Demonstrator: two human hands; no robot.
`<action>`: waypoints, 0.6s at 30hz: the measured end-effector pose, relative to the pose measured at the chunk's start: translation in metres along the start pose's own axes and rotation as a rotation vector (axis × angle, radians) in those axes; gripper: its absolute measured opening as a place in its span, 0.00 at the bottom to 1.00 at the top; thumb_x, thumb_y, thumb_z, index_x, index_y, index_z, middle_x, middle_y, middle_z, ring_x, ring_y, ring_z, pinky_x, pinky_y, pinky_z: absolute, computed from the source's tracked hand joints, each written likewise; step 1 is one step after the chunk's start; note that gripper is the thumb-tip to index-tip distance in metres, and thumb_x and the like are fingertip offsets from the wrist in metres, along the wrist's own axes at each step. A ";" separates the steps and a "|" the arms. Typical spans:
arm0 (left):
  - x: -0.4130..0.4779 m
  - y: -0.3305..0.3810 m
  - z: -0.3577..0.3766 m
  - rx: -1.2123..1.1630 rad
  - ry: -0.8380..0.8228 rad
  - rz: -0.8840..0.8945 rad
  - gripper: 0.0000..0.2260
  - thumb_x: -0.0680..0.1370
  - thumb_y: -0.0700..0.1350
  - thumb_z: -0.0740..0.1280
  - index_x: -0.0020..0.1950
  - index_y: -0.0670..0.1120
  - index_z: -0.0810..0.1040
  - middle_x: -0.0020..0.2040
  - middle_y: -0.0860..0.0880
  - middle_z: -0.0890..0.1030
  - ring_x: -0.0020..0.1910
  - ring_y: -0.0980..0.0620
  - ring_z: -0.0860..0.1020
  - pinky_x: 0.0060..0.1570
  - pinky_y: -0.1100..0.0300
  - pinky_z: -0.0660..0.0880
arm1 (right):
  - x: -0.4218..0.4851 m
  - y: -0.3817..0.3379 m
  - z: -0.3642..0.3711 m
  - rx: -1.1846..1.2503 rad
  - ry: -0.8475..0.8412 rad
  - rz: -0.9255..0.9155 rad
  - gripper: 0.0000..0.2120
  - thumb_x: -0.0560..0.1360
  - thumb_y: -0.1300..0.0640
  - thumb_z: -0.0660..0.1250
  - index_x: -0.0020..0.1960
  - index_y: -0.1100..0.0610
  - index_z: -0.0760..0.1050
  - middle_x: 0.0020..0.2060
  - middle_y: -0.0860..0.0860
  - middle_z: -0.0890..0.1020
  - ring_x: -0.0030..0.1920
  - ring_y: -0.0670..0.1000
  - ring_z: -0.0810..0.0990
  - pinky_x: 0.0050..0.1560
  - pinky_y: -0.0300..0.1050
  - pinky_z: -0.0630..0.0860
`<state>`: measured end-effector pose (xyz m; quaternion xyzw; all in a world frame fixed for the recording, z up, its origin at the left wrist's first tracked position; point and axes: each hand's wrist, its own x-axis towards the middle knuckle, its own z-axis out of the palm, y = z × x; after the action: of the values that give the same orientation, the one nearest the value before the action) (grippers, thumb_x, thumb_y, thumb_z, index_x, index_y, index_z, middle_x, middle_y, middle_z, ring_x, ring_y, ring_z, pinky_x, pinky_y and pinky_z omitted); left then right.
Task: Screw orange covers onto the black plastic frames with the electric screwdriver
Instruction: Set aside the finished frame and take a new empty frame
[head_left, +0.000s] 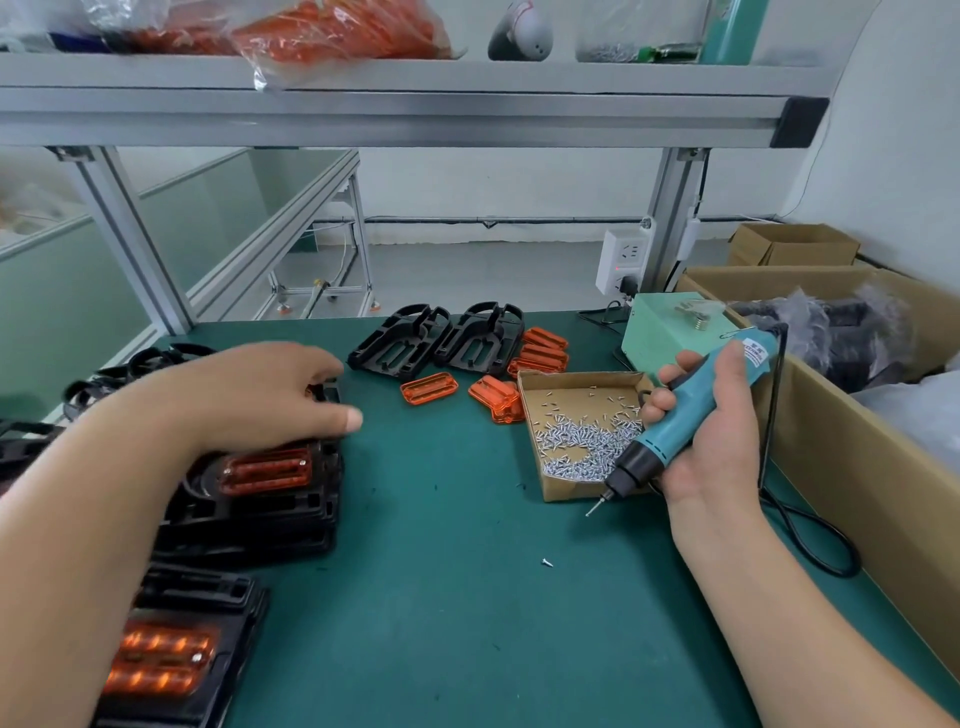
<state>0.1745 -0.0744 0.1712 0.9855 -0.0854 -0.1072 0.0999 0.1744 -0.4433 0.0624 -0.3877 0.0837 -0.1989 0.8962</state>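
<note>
Green counter (441, 597). Two bare black frames (400, 345) at 12 o'clock, loose orange covers (428, 388) just beside them. A cardboard tray (571, 488) of screws at 2. A stack of frames (270, 499) with covers fitted at 9, another stack (192, 649) at 7. One stray screw (546, 562) at 5.

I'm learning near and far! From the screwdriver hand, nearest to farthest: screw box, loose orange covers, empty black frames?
1. Screw box, right beside the right hand.
2. Orange covers, behind the box.
3. Black frames, back of the mat.

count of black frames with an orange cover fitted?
2. One covered frame under the left hand; a second covered frame at bottom left. Both seem stacked on others; more may be hidden.
</note>
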 end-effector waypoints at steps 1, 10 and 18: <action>0.013 0.008 -0.001 0.006 0.035 0.001 0.32 0.79 0.65 0.67 0.79 0.51 0.71 0.76 0.52 0.75 0.66 0.51 0.79 0.71 0.52 0.71 | 0.000 0.000 0.000 -0.002 0.000 0.002 0.20 0.82 0.38 0.67 0.54 0.55 0.78 0.40 0.52 0.81 0.32 0.48 0.75 0.32 0.40 0.77; 0.145 0.039 0.015 0.060 0.113 -0.108 0.19 0.82 0.57 0.68 0.47 0.40 0.78 0.46 0.43 0.80 0.42 0.46 0.77 0.41 0.54 0.70 | 0.001 0.001 0.000 -0.003 0.008 0.009 0.19 0.83 0.38 0.66 0.54 0.55 0.78 0.40 0.52 0.81 0.31 0.48 0.75 0.32 0.40 0.76; 0.206 0.020 0.032 0.010 0.077 -0.249 0.34 0.83 0.63 0.63 0.78 0.37 0.68 0.78 0.37 0.69 0.77 0.35 0.67 0.72 0.47 0.67 | 0.003 0.004 -0.002 -0.010 -0.005 0.011 0.20 0.82 0.38 0.67 0.54 0.56 0.77 0.39 0.53 0.81 0.30 0.48 0.75 0.30 0.40 0.76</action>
<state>0.3623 -0.1383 0.1044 0.9924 0.0407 -0.0805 0.0842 0.1777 -0.4436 0.0584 -0.3922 0.0844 -0.1927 0.8955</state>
